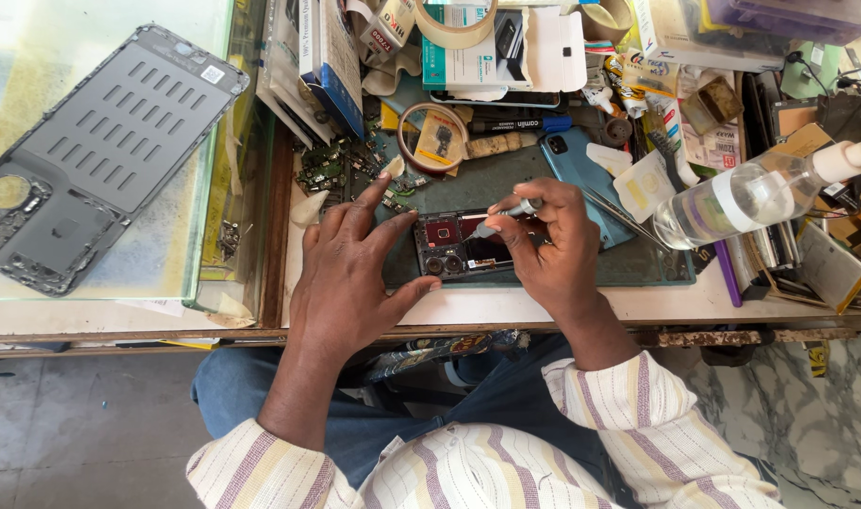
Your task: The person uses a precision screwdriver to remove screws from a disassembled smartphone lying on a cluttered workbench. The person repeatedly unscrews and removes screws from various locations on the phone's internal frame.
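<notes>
Right hand (553, 247) gripping screwdriver (508, 217) over phone (459, 245)

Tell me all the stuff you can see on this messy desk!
Opened phone: one, dark with a red part inside, on the green mat between the hands.
Screwdriver: one, silver, in the right hand, tip on the opened phone.
Mat: one, dark green, on the bench.
Back cover: one, grey, on the glass counter at left.
Blue phone: one, behind the right hand.
Spray bottle: one, clear with a white nozzle, lying at right.
Tape rolls: two, tan, at the back of the bench.
Circuit boards: several, green, behind the left hand.
Tweezers: one pair, silver, right of the blue phone.
Left hand: flat, steadying the opened phone.
Right hand: gripping the screwdriver.
</notes>
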